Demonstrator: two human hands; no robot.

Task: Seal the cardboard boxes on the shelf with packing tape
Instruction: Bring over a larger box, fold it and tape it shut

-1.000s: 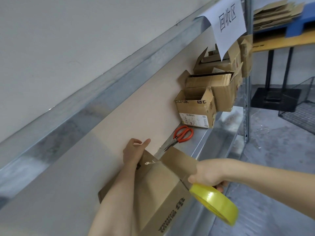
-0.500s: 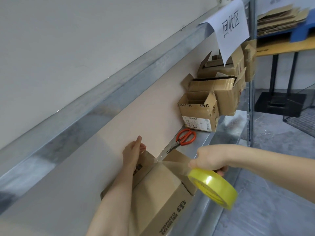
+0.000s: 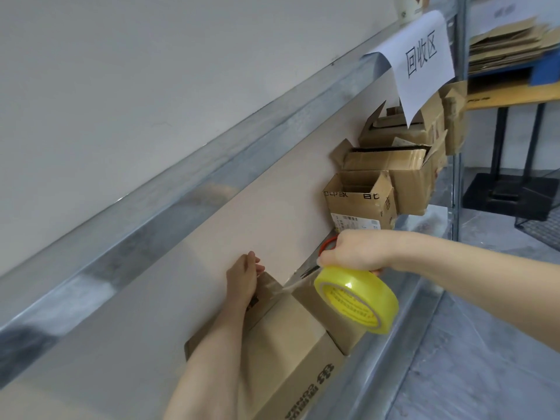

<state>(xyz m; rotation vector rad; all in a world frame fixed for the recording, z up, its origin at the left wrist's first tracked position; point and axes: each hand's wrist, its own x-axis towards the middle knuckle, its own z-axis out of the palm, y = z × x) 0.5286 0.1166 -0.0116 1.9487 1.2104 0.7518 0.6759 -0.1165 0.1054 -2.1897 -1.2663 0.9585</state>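
Yellow packing tape, a full roll, is gripped by the right hand, whose fingers curl over the roll's upper rim just above the near cardboard box. A clear strip of tape runs taut from the roll to the box's far top edge. There the left hand lies with fingers straight and together, pressing on the flap close to the shelf's back panel. The box rests on the metal shelf, printed side toward the front rail, with one end flap standing open under the roll. Behind the right hand, the red handle of a pair of scissors shows on the shelf. Farther along, several open boxes are stacked together beneath a hanging paper sign.
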